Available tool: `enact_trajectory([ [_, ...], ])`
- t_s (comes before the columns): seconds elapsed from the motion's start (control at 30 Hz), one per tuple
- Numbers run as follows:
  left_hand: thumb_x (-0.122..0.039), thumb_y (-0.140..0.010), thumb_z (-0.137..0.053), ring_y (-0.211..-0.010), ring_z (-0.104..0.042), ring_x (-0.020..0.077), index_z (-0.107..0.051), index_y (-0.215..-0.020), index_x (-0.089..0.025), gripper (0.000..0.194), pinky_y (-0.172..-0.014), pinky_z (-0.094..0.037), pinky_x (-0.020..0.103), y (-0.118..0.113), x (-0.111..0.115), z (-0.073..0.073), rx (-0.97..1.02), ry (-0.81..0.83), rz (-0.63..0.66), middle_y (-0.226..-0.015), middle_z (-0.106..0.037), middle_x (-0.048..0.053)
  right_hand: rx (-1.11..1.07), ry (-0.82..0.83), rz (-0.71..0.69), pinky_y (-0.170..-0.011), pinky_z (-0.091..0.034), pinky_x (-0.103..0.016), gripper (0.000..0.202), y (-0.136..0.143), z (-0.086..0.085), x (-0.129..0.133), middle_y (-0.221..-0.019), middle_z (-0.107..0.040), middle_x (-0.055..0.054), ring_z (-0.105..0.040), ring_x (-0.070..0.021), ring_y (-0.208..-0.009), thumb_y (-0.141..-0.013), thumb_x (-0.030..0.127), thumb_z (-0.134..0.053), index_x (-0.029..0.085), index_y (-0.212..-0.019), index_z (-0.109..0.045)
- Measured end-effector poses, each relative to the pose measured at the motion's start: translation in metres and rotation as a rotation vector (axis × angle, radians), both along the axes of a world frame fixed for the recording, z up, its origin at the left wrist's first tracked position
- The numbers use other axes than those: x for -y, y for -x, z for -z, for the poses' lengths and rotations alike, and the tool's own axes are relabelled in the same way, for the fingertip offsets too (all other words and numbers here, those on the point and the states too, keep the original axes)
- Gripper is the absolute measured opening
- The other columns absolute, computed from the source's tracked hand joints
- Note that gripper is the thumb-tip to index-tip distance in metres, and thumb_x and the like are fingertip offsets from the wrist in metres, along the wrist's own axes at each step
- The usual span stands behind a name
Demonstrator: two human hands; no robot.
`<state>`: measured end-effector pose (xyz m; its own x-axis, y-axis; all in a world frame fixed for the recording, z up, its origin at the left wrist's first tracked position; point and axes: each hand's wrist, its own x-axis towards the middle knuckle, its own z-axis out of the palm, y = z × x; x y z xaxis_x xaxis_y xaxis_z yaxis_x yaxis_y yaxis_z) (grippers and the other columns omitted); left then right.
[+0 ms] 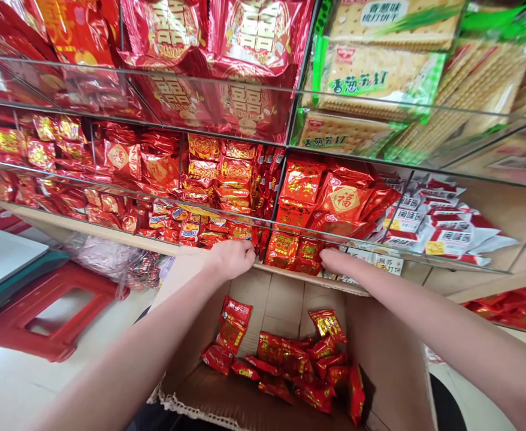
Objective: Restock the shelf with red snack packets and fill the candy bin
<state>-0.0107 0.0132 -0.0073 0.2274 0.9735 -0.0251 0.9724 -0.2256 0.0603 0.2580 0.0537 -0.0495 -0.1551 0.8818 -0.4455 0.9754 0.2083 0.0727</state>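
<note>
My left hand (230, 258) is closed with its fingers curled, at the front edge of the low shelf. It is beside small red wrapped snacks (191, 230), and anything in its grip is hidden. My right hand (335, 261) is curled too, against the right side of red and gold snack packets (283, 248) in the lowest compartment. Its fingertips are mostly out of sight. Below both forearms, an open cardboard box (393, 359) holds several loose red packets (296, 362), heaped mostly towards its near right part.
Clear dividers and a glass-like front strip (155, 196) edge the shelf compartments. Green-wrapped crackers (375, 75) fill the upper right; white and red packets (443, 221) lie lower right. A red stool (51, 311) and a plastic bag (99, 257) are on the floor at left.
</note>
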Motion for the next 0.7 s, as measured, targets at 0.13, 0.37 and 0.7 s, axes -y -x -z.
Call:
enact_trajectory([
  [0.13, -0.034, -0.076, -0.026, -0.079, -0.057, 0.0206, -0.060, -0.085, -0.028, 0.036, -0.065, -0.040, 0.030, 0.000, -0.002, -0.001, -0.003, 0.007, -0.008, -0.084, -0.063, 0.002, 0.021, 0.015, -0.004, -0.073, -0.043, -0.032, 0.022, 0.003, -0.001, -0.002, -0.092, -0.058, -0.008, -0.055, -0.0147, -0.082, -0.079, 0.029, -0.050, 0.010, -0.087, -0.057],
  [0.37, -0.034, -0.076, -0.026, -0.080, -0.057, 0.0207, -0.059, -0.090, -0.029, 0.037, -0.067, -0.041, 0.031, -0.001, 0.000, -0.004, -0.009, 0.029, 0.001, -0.087, -0.063, 0.002, -0.136, 0.004, -0.066, -0.070, -0.041, -0.023, 0.024, -0.002, -0.036, 0.026, -0.092, -0.062, -0.007, -0.056, -0.0166, -0.082, -0.077, 0.030, -0.048, 0.016, -0.091, -0.061],
  [0.7, -0.036, -0.078, -0.025, -0.083, -0.056, 0.0215, -0.060, -0.090, -0.027, 0.038, -0.069, -0.041, 0.031, -0.004, 0.005, -0.001, -0.018, 0.037, 0.001, -0.089, -0.063, 0.002, -0.468, 0.007, -0.282, -0.075, -0.039, -0.025, 0.021, 0.057, 0.012, 0.166, -0.091, -0.059, -0.006, -0.053, -0.0164, -0.085, -0.080, 0.020, -0.038, 0.017, -0.089, -0.058],
])
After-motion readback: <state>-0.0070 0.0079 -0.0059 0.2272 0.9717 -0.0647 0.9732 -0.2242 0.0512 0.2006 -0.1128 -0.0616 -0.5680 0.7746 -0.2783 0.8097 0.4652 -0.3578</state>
